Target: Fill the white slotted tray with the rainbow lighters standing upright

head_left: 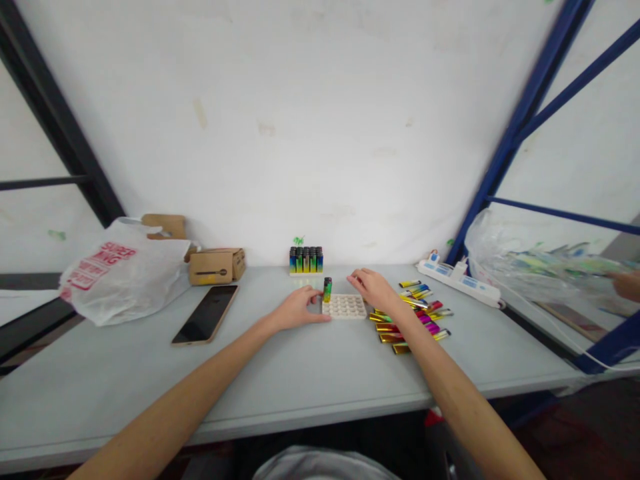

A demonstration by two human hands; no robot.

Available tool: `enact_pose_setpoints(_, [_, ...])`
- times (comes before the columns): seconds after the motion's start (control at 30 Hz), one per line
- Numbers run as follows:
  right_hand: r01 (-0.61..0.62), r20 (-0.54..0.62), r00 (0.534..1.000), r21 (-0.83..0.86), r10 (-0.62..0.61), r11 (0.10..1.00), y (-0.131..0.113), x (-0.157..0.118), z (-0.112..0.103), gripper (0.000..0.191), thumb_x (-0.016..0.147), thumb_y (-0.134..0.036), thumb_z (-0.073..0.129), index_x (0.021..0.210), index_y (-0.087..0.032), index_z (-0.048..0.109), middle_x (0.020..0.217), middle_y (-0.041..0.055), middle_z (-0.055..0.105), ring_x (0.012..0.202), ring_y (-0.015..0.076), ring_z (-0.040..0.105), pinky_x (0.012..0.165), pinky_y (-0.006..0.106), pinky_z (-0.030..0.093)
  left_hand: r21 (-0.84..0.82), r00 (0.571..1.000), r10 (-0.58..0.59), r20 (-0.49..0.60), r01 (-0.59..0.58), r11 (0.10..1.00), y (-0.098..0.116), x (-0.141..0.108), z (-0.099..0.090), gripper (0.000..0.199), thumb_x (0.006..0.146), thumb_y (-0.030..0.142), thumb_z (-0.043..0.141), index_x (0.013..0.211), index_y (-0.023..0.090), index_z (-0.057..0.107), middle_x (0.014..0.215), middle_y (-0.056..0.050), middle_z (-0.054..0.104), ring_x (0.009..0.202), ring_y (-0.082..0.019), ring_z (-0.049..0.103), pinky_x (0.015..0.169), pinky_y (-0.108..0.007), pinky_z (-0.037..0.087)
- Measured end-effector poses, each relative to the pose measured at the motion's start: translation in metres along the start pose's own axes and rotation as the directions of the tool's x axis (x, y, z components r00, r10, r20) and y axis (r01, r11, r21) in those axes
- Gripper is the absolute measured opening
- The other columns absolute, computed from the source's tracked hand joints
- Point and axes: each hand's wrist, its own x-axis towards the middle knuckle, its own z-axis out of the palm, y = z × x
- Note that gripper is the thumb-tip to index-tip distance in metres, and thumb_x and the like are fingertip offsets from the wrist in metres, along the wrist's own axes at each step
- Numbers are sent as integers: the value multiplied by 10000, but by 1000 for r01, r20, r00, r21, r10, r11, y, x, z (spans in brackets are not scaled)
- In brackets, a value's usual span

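A white tray (345, 307) with rows of round holes lies on the table. One green and yellow lighter (327, 291) stands upright at its back left corner. My left hand (301, 308) holds the tray's left side, thumb at the front corner and fingers near the lighter. Above the tray's back right corner, my right hand (369, 287) has its fingers curled together; whatever is between them, if anything, is hidden. Loose lighters (423, 320) in gold, pink, blue and yellow lie in a pile beside and partly behind my right forearm.
Against the wall, a second tray (306, 274) holds upright lighters (307, 259). To the left are a phone (206, 315), a cardboard box (217, 266) and a white plastic bag (127, 270). A power strip (460, 283) lies back right. Another person's hand (626, 285) shows far right.
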Motion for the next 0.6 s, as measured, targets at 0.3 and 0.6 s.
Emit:
enact_pose_setpoints(0.3, [-510, 13, 840, -325, 543, 797, 112, -24, -26, 456, 990, -115, 477, 1388, -86, 697, 1379, 258, 695, 1305, 310, 651, 1117, 389, 447, 6, 1000, 16, 8, -16, 1000, 0, 2, -3, 635, 784, 794, 745, 942, 181, 689, 877, -20, 595, 765, -204, 566, 725, -312, 447])
enact_pose_setpoints(0.6, [-507, 34, 845, -268, 534, 819, 113, -21, -22, 439, 919, -318, 727, 1297, -97, 754, 1241, 235, 765, 1215, 330, 708, 1076, 402, 500, 27, 999, 34, 14, -35, 999, 2, 0, -5, 580, 798, 733, 769, 956, 184, 673, 898, -24, 590, 796, -212, 568, 744, -317, 450])
